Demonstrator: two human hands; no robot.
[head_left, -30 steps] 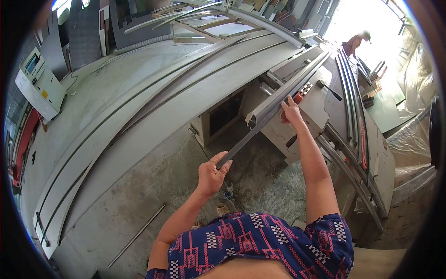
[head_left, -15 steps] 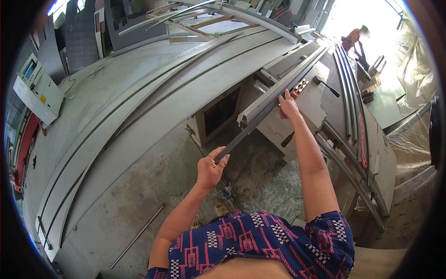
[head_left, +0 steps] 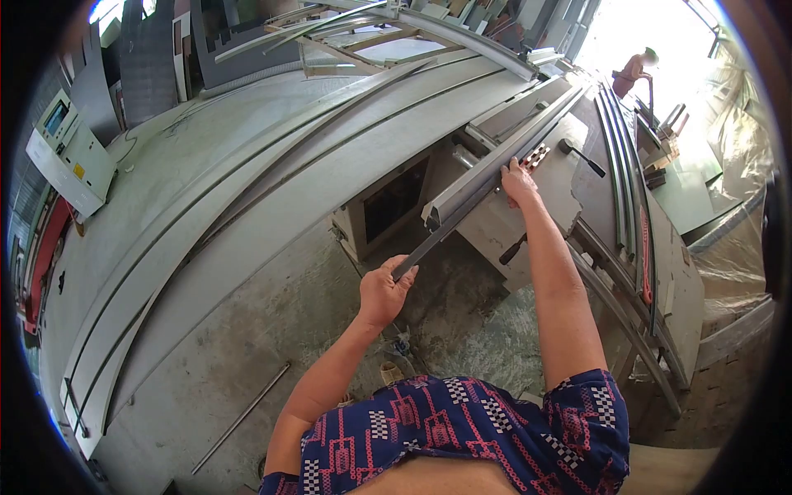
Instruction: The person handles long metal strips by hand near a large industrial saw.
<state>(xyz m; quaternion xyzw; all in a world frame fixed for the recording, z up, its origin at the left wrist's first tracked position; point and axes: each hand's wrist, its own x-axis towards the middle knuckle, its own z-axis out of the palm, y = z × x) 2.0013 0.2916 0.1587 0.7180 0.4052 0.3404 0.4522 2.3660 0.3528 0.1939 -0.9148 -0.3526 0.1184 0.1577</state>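
Observation:
A long, narrow dark grey strip runs along the side of a metal rail on the machine. My left hand is closed round the strip's near end, with the thumb along one side. Further up, the fingers of my right hand curl over the strip close to the rail, so part of the strip there is covered. Just beyond my right fingers is a red and white slotted piece on the machine table.
A black-handled lever is right of my right hand. Dark strips lie further right, with a red push stick. Long pale panels spread left. A metal rod lies on the floor. Another person stands far back.
The strip has slid a little forward along the rail. Both hands moved with it, up and slightly right. The distant person's posture has shifted.

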